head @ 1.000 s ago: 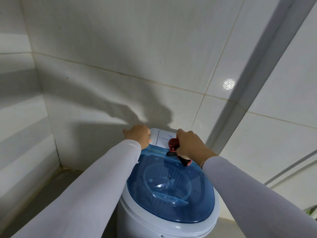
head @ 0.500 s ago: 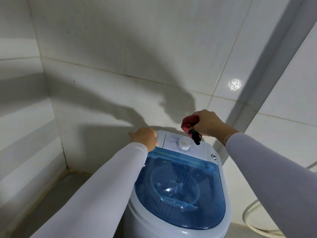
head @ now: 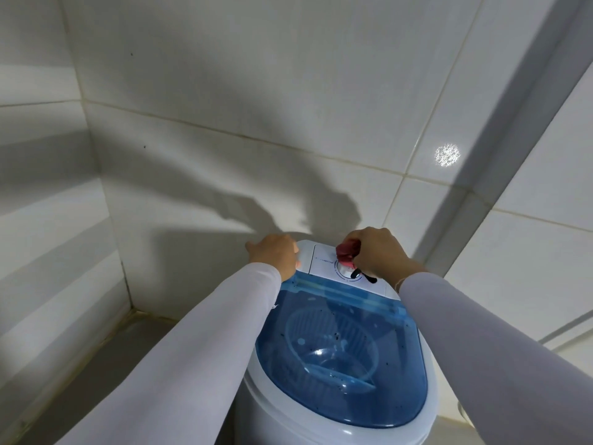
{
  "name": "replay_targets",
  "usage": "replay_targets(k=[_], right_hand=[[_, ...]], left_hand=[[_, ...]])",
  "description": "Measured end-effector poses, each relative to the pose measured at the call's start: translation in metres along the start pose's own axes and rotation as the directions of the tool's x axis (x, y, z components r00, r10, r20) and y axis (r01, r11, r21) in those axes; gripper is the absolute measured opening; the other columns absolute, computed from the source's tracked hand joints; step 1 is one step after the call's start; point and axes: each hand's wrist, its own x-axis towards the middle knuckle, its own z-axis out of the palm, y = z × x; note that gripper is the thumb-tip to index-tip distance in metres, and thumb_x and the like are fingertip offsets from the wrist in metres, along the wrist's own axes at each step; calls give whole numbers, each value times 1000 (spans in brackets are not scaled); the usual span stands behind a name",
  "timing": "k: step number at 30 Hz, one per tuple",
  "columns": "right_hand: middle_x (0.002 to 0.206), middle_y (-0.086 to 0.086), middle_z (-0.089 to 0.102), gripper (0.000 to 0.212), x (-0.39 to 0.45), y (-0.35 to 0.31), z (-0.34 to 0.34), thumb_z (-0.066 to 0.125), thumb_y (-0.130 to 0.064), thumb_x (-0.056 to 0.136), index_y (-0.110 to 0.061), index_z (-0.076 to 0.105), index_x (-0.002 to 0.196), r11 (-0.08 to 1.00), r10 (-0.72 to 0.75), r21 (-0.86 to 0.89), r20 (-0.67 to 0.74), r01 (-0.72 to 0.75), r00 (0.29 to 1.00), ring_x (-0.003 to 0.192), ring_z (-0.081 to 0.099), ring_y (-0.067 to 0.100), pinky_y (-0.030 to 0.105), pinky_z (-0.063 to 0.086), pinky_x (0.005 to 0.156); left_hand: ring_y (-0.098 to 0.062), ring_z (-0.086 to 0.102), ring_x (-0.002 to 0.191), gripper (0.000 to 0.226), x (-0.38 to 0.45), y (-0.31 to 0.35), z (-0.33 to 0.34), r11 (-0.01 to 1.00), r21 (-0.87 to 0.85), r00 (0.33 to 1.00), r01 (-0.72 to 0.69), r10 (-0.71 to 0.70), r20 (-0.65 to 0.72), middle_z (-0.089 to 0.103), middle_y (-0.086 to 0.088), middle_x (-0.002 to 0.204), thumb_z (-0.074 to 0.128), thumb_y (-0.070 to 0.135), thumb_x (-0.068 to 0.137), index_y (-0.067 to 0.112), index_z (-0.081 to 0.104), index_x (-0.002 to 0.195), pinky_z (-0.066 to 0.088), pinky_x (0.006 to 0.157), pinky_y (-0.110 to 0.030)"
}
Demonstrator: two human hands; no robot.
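A small white washing machine (head: 430, 409) with a translucent blue lid (head: 340, 361) stands in front of me. Its white control panel (head: 324, 261) carries a round dial, partly covered. My left hand (head: 276, 253) grips the panel's back left corner. My right hand (head: 373, 253) holds a red cloth (head: 346, 252) with black parts and presses it down onto the dial area. The lid is closed, and an inner basket shows through it.
White tiled walls (head: 224, 123) enclose the machine at the back and on the left, meeting in a corner. A grey floor strip (head: 106, 358) lies at the lower left. On the right a grey corner trim (head: 500, 162) runs diagonally up.
My right hand, lifted above the panel half a second ago, has come back down with the red cloth onto the dial. My left hand has stayed on the corner.
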Motion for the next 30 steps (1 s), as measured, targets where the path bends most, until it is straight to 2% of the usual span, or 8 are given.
replay_targets(k=[2,4,8,14,20,26,28,30], right_hand=[[105,3,71,22,-2,0,2,66,-19,82,-22,69,104,996,-54,-69,3,54,999,95,61,23,24,41,77],[108,2,70,23,-5,-1,1,65,-19,83,-22,69,106,988,-101,-111,29,103,995,100,60,22,23,41,77],[106,0,71,31,-9,-2,-6,57,-3,83,-19,71,106,979,-146,-125,133,163,980,84,51,13,20,38,74],[96,-1,73,26,-6,-5,-8,62,-2,77,-19,73,93,949,-188,-211,215,233,958,82,53,15,23,39,70],[88,0,71,27,-8,-4,-3,58,-1,76,-18,74,88,938,-210,-241,183,251,960,78,53,17,23,39,67],[83,-10,72,20,-7,2,-19,70,-8,72,-25,74,82,939,-152,-253,304,234,941,82,63,11,24,53,77],[66,-16,68,24,-9,6,-34,67,-5,72,-28,71,69,965,-98,-203,300,164,949,73,64,7,19,51,67],[61,-17,64,30,-11,12,-47,60,-4,76,-31,70,72,979,-67,-169,252,112,965,67,61,6,15,44,59]], left_hand=[[-23,53,91,19,-1,1,0,1000,11,1000,10,-10,-1,66,2,101,53,19,89,21,69,99,30,81,-35],[-24,52,89,15,-2,2,-1,1000,13,1000,18,-18,9,66,0,100,53,19,89,21,67,92,34,87,-37],[-24,51,86,13,-4,4,-2,1000,4,999,23,-23,22,66,1,96,53,19,89,29,59,83,35,90,-39],[-26,52,80,29,-5,2,-1,999,-9,999,44,-44,12,56,1,75,52,16,87,18,42,60,34,83,-39],[-25,52,81,23,-6,1,-1,999,-21,999,40,-40,2,57,2,77,52,16,87,20,48,65,30,79,-36],[-24,50,82,21,-7,0,0,996,-66,999,53,-53,6,56,4,81,51,17,88,23,51,68,30,79,-35],[-21,47,85,17,-8,0,0,995,-79,998,61,-60,15,54,7,88,50,19,90,32,53,81,28,80,-35],[-22,46,84,18,-9,-1,0,992,-103,998,67,-64,28,53,8,88,48,18,91,34,51,83,28,80,-35]])
